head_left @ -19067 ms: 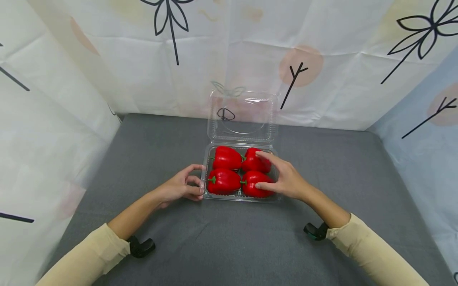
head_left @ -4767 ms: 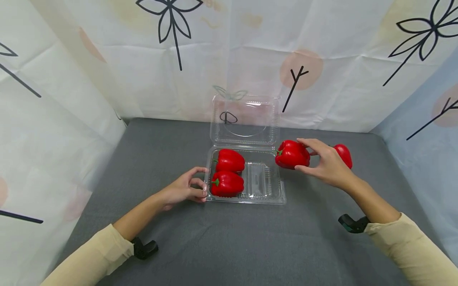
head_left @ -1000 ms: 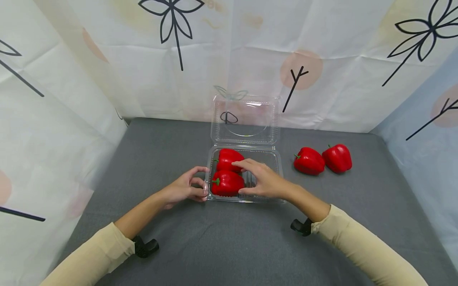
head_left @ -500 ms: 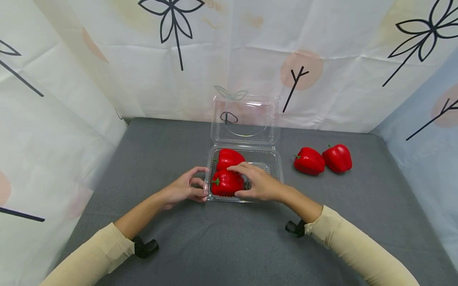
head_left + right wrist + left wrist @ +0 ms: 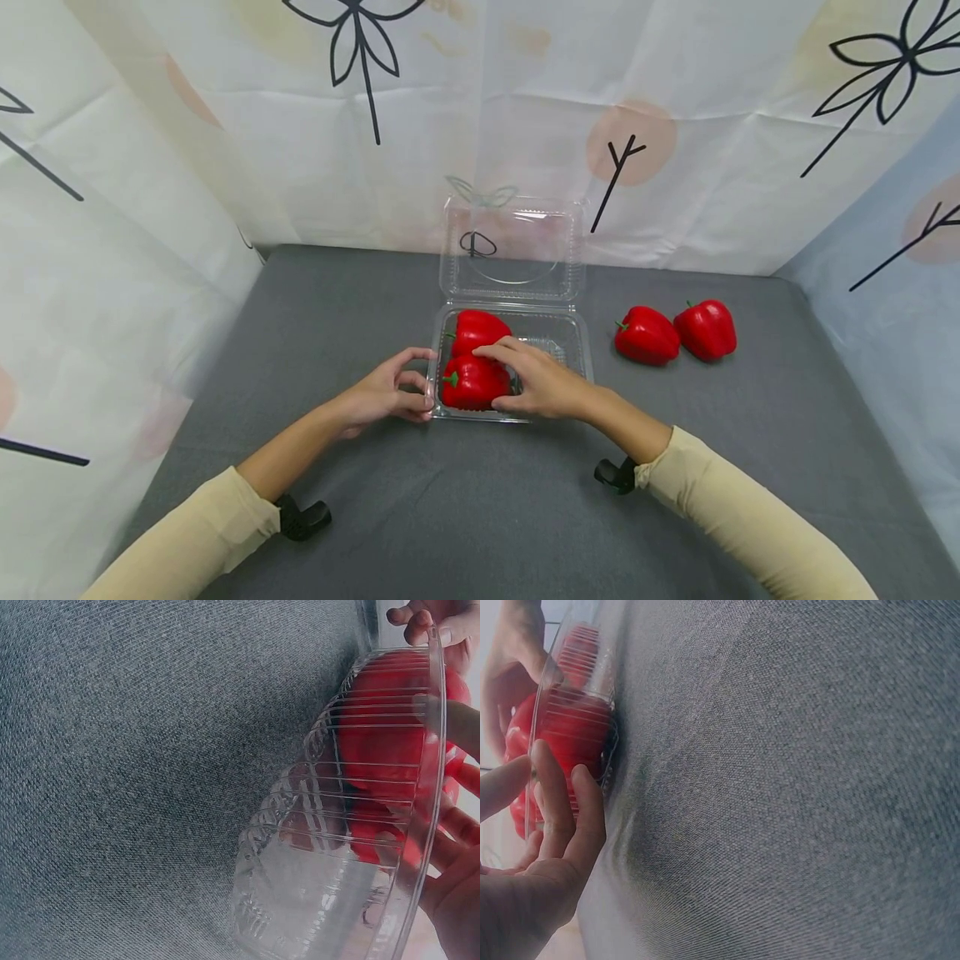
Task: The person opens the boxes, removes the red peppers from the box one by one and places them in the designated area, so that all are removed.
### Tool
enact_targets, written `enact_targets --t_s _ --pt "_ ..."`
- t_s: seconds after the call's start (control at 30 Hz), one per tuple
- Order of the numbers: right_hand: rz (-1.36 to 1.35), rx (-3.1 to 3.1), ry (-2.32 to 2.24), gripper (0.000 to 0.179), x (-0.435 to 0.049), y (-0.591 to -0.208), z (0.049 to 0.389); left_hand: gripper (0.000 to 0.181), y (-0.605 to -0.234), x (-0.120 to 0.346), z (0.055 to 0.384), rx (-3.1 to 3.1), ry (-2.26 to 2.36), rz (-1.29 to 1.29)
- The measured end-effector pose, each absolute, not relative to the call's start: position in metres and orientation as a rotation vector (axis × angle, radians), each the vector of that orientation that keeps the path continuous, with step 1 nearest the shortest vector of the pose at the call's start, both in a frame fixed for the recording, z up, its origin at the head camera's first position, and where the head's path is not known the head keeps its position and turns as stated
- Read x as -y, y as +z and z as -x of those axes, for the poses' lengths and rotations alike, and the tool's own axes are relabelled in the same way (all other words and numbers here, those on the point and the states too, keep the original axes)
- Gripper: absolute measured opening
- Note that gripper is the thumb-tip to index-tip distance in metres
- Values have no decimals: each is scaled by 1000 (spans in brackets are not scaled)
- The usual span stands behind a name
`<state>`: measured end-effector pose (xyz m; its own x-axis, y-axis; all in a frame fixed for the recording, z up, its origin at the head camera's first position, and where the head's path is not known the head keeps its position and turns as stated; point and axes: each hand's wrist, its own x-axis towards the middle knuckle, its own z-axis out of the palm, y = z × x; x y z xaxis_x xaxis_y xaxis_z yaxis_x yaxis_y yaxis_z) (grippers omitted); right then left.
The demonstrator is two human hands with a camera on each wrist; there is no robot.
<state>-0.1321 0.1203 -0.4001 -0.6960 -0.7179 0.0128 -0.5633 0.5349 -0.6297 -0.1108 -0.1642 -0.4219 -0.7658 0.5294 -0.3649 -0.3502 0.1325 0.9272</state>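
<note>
A clear plastic clamshell container (image 5: 581,350) lies with its lid raised on the grey table. My left hand (image 5: 382,392) pinches its left rim; the left wrist view shows the thumb and fingers (image 5: 551,795) on either side of that rim. Two red bell peppers fill the container's left half. My right hand (image 5: 543,382) reaches over the right half and grips the front bell pepper (image 5: 472,385), fingers on its far side and thumb on its near side. Behind it sits the back bell pepper (image 5: 477,329). Through the container wall (image 5: 375,735), the right wrist view shows red pepper.
Two more red bell peppers, one nearer (image 5: 647,336) and one farther right (image 5: 707,330), lie side by side on the table right of the container. The transparent lid (image 5: 513,250) stands up at the back, before a patterned white cloth (image 5: 697,167).
Two bell peppers have gone from the container's right half to the table at right. Lately my right hand has shifted slightly left onto the front pepper. My left hand keeps its place.
</note>
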Motion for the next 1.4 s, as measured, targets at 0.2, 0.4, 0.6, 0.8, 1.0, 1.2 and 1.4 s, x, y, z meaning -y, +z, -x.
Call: enact_targets --t_s 0.2,0.4,0.6,0.8,1.0,1.2,1.4 --pt "1072 -2528 -886 71 -119 -398 132 69 -422 165 111 -1746 1715 -180" --pt "1074 -2550 -852 72 -118 -395 132 69 -423 165 111 -1752 1710 -176" --pt "1091 -2566 -858 71 -117 -396 132 69 -424 163 111 -1747 1710 -163" --pt "1107 -2566 -883 69 -116 -395 132 69 -424 162 111 -1747 1711 -165" --pt "1113 -2557 -950 66 -118 -391 131 69 -423 161 110 -1752 1720 -162" --pt "1126 -2543 -1008 65 -123 -386 129 71 -423 161 111 -1747 1720 -157" --pt "1136 -2556 -1025 65 -130 -378 127 71 -423 161 111 -1742 1720 -159"
